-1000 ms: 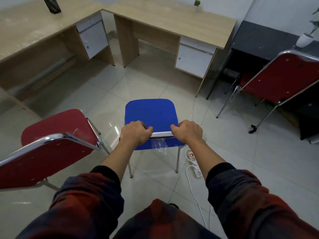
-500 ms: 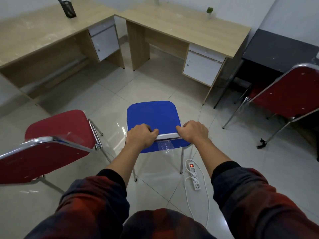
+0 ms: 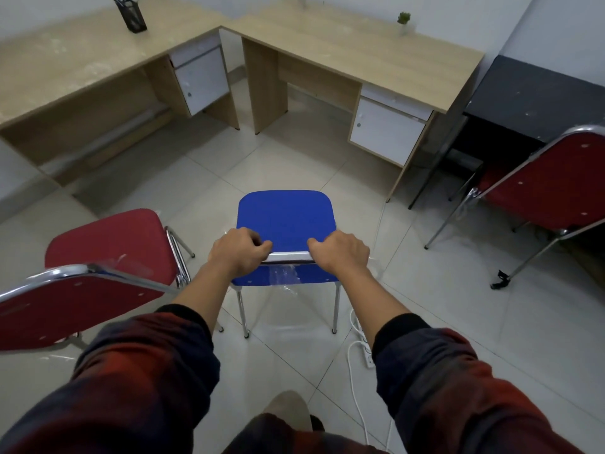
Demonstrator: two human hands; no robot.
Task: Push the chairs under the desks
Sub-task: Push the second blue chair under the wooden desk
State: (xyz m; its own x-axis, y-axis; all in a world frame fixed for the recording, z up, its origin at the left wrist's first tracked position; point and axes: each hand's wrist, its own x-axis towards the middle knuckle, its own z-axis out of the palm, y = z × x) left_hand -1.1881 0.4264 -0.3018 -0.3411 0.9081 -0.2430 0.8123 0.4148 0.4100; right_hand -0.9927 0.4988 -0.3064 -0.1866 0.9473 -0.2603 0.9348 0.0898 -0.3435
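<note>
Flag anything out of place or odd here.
A white power strip and its cord lie loose on the floor beside the blue chair, near its right rear leg. Three chairs stand away from the desks.

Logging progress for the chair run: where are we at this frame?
Done: nothing; no chair sits under a desk. In hand: left hand and right hand grip the backrest rail of the blue chair, which stands on open floor facing the middle desk. Left: push it in, then the red chair on the left and the red chair on the right, near the black desk.
</note>
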